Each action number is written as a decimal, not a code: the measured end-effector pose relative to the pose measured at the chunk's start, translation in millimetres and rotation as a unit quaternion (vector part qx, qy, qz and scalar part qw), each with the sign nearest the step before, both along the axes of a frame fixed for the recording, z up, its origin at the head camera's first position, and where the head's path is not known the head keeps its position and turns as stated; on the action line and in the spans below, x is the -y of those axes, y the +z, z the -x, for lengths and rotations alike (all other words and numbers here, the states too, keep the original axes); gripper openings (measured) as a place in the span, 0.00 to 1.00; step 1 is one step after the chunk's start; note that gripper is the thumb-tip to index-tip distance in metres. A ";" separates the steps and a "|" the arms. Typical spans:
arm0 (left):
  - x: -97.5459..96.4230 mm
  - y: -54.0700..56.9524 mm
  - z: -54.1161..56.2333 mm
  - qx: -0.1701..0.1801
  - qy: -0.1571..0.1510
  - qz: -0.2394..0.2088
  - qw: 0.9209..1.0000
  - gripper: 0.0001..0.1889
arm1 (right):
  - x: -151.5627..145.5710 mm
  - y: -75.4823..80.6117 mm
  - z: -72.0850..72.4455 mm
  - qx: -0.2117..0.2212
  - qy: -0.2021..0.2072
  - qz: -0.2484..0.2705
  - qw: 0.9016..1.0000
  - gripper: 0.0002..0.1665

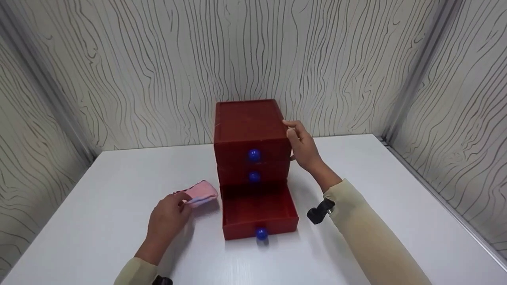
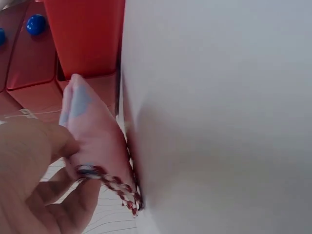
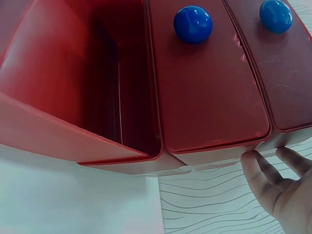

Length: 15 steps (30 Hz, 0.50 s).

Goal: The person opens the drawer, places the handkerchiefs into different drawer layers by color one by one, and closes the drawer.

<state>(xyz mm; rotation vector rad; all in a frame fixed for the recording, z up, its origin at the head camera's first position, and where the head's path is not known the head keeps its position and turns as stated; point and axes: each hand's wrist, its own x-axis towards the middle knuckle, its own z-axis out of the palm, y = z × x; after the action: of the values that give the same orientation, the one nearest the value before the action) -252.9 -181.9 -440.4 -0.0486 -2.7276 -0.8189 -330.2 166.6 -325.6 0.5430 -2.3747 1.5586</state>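
A red three-drawer unit (image 1: 249, 120) with blue knobs stands upright on the table. Its bottom drawer (image 1: 241, 231) is pulled out, and its inside shows bare; the two upper drawers are closed. Left of that drawer, my left hand (image 1: 168, 213) pinches a folded pink cloth (image 1: 204, 192) with bluish patches between thumb and fingers. In the left wrist view the cloth (image 2: 100, 131) shows a braided red-and-white edge close to the tabletop. My right hand (image 1: 305, 148) rests against the unit's upper right side, fingertips (image 3: 249, 158) at the side wall in the right wrist view.
The white table (image 1: 336, 253) reaches back to a wood-grain patterned wall (image 1: 158, 79). Similar panels stand left and right, with grey posts at the corners. A black wrist device (image 1: 321, 211) sits by the right sleeve.
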 end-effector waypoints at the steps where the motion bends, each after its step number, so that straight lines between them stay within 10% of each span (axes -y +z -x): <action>1: 0.1 2.1 0.3 -0.003 0.009 -0.020 1.000 0.08 | -0.1 -0.1 0.1 0.000 0.000 0.001 1.000 0.25; 15: -5.3 35.2 -4.6 -0.116 0.064 -0.145 0.981 0.08 | -0.2 0.4 -1.4 -0.004 0.003 -0.002 1.000 0.25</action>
<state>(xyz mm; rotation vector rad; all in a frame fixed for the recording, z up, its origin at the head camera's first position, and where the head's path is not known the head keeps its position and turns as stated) -248.3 -176.5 -405.2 0.0869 -2.3444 -1.0880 -328.8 166.8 -325.2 0.5562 -2.3735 1.5503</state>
